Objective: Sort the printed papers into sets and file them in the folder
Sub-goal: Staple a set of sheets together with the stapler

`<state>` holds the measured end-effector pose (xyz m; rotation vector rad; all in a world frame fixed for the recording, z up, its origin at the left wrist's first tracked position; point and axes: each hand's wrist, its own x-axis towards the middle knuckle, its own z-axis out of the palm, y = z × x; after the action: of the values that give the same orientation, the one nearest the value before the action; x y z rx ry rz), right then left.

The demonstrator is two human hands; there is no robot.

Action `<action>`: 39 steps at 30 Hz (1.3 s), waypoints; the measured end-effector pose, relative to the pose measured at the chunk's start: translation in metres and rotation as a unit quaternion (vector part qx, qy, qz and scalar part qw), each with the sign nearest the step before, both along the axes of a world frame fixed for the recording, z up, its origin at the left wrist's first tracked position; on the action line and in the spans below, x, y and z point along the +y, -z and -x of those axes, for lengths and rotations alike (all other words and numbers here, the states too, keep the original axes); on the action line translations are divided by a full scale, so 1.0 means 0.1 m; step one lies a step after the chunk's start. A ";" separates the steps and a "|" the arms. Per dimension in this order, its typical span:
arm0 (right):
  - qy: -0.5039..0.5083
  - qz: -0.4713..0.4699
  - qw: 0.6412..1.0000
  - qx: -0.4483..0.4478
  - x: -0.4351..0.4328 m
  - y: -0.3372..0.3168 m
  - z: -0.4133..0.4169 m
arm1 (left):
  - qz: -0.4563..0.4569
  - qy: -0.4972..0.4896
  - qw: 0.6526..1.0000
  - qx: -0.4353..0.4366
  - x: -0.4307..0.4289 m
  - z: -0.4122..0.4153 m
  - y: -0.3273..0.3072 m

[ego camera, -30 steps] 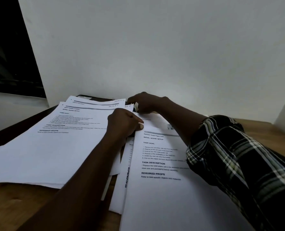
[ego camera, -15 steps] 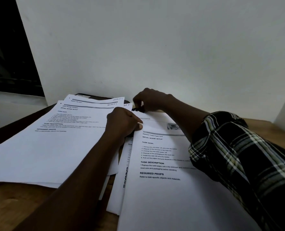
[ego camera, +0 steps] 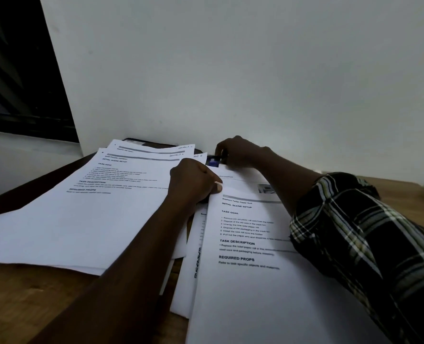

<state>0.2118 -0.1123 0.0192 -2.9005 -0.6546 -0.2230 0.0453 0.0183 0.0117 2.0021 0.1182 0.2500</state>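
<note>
Fanned printed papers (ego camera: 81, 214) lie at 9 o'clock on the wooden table (ego camera: 19, 294), the left hand (ego camera: 193, 182) at centre pinches the top corner of the 5 o'clock stack (ego camera: 250, 289), and the right hand (ego camera: 240, 151) at 1 o'clock grips a small blue-black object (ego camera: 214, 162).

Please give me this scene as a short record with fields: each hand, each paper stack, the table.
left hand: pinches the near-left top corner of the right stack
right hand: holds a small blue object at that stack's far edge
left stack: fanned printed sheets, lying flat
table: wood, under both stacks
</note>
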 end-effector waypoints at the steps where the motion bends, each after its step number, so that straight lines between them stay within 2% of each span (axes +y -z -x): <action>1: 0.007 -0.029 0.999 -0.011 -0.04 0.02 -0.01 | 0.000 0.001 1.000 -0.001 0.00 0.00 0.00; 6: -0.006 -0.233 0.972 -0.022 -0.27 -0.20 0.26 | 0.001 0.005 1.000 -0.022 -0.01 -0.01 -0.03; 9: -0.046 -0.334 0.940 0.046 -0.47 -0.47 0.64 | 0.029 0.028 0.998 -0.048 -0.08 0.02 -0.09; 13: -0.088 -0.537 0.818 0.185 -0.87 -0.68 1.29 | 0.039 0.064 0.994 -0.075 -0.22 0.11 -0.18; 15: -0.076 -0.577 0.781 0.227 -1.03 -0.67 1.57 | 0.036 0.066 0.994 -0.085 -0.28 0.14 -0.20; 16: -0.056 -0.573 0.785 0.227 -1.11 -0.63 1.69 | 0.037 0.069 0.993 -0.088 -0.31 0.16 -0.20; 18: -0.020 -0.509 0.842 0.176 -1.24 -0.52 1.87 | 0.030 0.074 0.992 -0.097 -0.35 0.20 -0.20; 21: -0.035 -0.297 0.954 0.012 -1.33 -0.32 2.08 | 0.016 0.081 0.990 -0.113 -0.39 0.23 -0.18; 22: -0.047 -0.238 0.970 -0.036 -1.32 -0.27 2.11 | 0.015 0.082 0.990 -0.115 -0.40 0.23 -0.19; 23: -0.053 -0.218 0.973 -0.061 -1.30 -0.24 2.14 | 0.016 0.084 0.989 -0.117 -0.40 0.24 -0.18; 26: -0.064 -0.267 0.959 -0.062 -1.23 -0.22 2.20 | 0.018 0.085 0.987 -0.132 -0.41 0.25 -0.18; 29: -0.059 -0.269 0.959 -0.072 -1.19 -0.20 2.20 | 0.016 0.102 0.984 -0.147 -0.43 0.25 -0.19; 35: -0.015 -0.180 0.979 -0.097 -1.20 -0.21 2.21 | -0.026 0.126 0.973 -0.189 -0.53 0.24 -0.17; 39: -0.010 -0.165 0.982 -0.095 -1.22 -0.23 2.21 | -0.071 0.134 0.964 -0.220 -0.58 0.28 -0.19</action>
<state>-0.0089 -0.2344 0.0418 -2.5725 -0.6096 -0.5543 0.0172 -0.0396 0.0310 2.0278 -0.4625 0.5318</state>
